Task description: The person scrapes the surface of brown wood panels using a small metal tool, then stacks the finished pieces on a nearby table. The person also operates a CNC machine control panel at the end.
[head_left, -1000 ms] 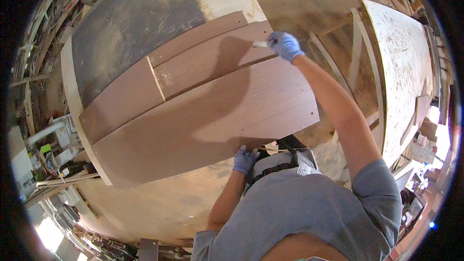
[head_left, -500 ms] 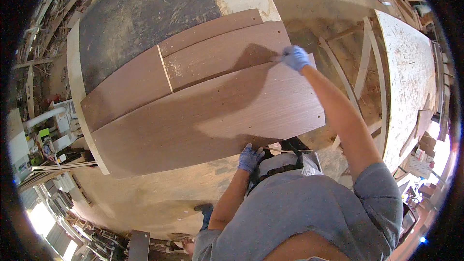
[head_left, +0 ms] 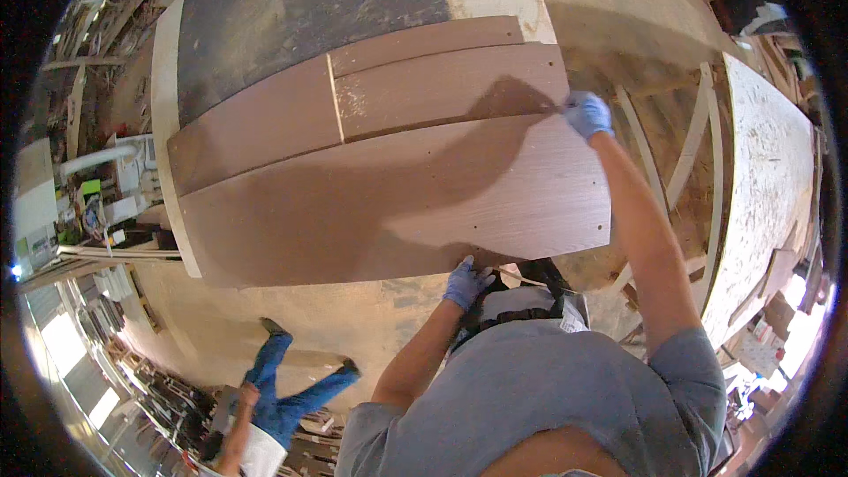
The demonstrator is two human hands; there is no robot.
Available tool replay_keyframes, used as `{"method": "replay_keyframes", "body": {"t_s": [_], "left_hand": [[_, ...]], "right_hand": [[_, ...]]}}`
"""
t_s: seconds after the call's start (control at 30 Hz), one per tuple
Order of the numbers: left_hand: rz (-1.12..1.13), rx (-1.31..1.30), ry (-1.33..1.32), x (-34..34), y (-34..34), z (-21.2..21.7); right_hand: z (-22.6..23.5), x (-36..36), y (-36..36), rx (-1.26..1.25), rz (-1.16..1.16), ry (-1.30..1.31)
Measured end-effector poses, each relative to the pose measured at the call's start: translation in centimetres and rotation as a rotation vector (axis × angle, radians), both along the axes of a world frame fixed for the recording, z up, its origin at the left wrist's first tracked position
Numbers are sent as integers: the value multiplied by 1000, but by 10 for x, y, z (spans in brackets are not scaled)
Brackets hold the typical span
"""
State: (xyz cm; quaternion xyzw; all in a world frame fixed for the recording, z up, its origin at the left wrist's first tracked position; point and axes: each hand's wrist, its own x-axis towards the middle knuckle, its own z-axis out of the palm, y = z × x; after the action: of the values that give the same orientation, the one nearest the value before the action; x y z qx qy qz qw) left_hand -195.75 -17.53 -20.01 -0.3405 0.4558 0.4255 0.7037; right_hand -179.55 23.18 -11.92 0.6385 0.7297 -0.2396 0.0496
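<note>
The large brown wood-grain panel lies flat along the near side of the worktable, with small dark holes in it. At its far right corner is my right hand in a blue glove, fingers closed. Whatever those fingers hold is too small or hidden to make out. My left hand, also in a blue glove, rests its fingers against the panel's near edge, fingers somewhat apart. Beyond the large panel lie narrower brown boards: one at the left, one at the right with pale chips on it, and a thin strip.
The worktable's dark, dusty top extends behind the boards. A second table with a pale, scuffed top and wooden legs stands at the right. Another person in jeans is at the lower left. Scrap wood is piled at the far left.
My right hand has moved rightward along the panel's far edge to just past its corner. My left hand stays at the near edge. The view shifted, and another person came into sight at lower left.
</note>
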Motion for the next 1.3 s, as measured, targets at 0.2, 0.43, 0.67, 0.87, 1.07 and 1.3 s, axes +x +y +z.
{"method": "replay_keyframes", "body": {"t_s": [0.2,0.43,0.67,0.87,1.07,1.3], "left_hand": [[50,-10,-30,5,-1,0],[-199,247,305,18,-18,-21],[-63,-13,100,11,2,3],[-86,75,104,5,-1,-4],[-18,49,61,4,2,8],[-5,42,14,4,-5,-9]], "right_hand": [[16,-78,-2,73,131,140],[-23,-249,-71,-61,233,281],[-22,-215,-48,-89,288,117],[-19,-252,-69,-180,141,238],[-4,-167,-41,-209,243,88],[9,102,27,164,-92,-276]]}}
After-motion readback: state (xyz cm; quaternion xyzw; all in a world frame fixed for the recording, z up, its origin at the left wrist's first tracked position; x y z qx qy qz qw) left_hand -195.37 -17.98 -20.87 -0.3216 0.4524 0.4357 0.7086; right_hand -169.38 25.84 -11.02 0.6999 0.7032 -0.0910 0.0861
